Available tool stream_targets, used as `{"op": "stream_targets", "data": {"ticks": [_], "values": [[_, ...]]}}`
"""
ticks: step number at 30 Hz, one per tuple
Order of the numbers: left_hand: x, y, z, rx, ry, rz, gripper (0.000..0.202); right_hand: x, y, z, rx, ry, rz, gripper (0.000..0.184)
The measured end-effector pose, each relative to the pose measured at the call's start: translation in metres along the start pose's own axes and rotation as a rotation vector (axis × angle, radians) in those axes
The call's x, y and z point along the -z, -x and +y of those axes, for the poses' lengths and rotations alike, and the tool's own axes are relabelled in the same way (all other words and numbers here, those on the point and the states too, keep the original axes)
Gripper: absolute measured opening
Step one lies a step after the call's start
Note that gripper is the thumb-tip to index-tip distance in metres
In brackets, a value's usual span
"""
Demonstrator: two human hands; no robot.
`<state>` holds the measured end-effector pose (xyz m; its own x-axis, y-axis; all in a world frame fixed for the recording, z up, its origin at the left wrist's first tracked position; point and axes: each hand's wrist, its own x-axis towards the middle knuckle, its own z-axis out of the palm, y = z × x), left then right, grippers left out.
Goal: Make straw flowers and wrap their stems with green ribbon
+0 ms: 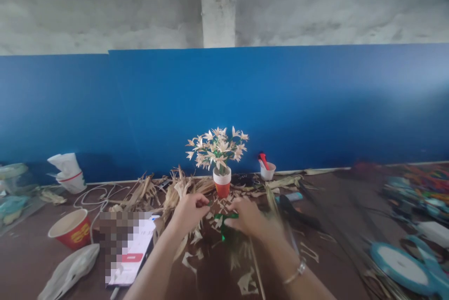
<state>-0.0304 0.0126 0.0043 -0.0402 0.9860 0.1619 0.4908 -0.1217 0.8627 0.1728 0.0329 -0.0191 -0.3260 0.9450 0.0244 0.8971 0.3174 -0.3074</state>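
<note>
at the left of your bench (21, 262), a white cup (72, 182) with a red rim holds white tissue (66, 164). nearer you stands a red bowl (75, 234), mouth up, then your phone (131, 255), slanting away from you. your left hand (191, 210) is over the bench beside dry husks (173, 190), fingers curled, grip narrow; you cannot tell whether it pinches anything. between your hands is the green strip (223, 237), close to the right fingertips. it is shiny, thin and partly blurred; one end points down toward you, but its full long axis cannot be told. behind it, an orange pot (222, 189) with a white rim holds upright stems with pale, star-shaped flowers (219, 149). your right hand (247, 215) reaches in, thumb apart from fingers; you cannot tell whether its grip has the strip. farther right, a small tub (267, 172) holds a red-and-black tool (264, 161).
</note>
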Motion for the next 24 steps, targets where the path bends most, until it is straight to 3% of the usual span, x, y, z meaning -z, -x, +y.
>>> {"op": "stream_targets", "data": {"ticks": [3,7,10,14,17,19,22,24], "values": [[-0.003,-0.004,-0.008,-0.020,-0.088,0.007,0.010,-0.009,0.000,-0.013,0.006,0.016,-0.007,0.018],[-0.007,-0.006,-0.017,-0.057,-0.220,-0.010,0.013,0.004,0.000,0.006,-0.091,0.050,-0.035,0.011],[-0.013,-0.003,-0.016,-0.105,-0.327,-0.018,0.017,0.019,0.002,0.022,-0.189,0.110,-0.035,0.012],[-0.027,0.008,-0.005,-0.194,-0.430,-0.003,0.028,0.024,0.008,0.022,-0.266,0.198,0.018,0.027],[-0.039,0.016,-0.001,-0.310,-0.599,-0.063,0.015,0.022,0.011,0.014,-0.214,0.223,0.054,0.048],[-0.045,0.019,-0.004,-0.286,-0.629,-0.100,0.016,0.022,0.013,0.010,-0.099,0.194,0.020,0.060],[-0.050,0.020,-0.013,-0.241,-0.565,-0.116,0.007,0.023,0.013,0.006,0.056,0.131,-0.073,0.046],[-0.049,0.019,-0.019,-0.229,-0.509,-0.088,0.013,0.022,0.013,0.004,0.052,0.125,-0.090,0.030]]}}
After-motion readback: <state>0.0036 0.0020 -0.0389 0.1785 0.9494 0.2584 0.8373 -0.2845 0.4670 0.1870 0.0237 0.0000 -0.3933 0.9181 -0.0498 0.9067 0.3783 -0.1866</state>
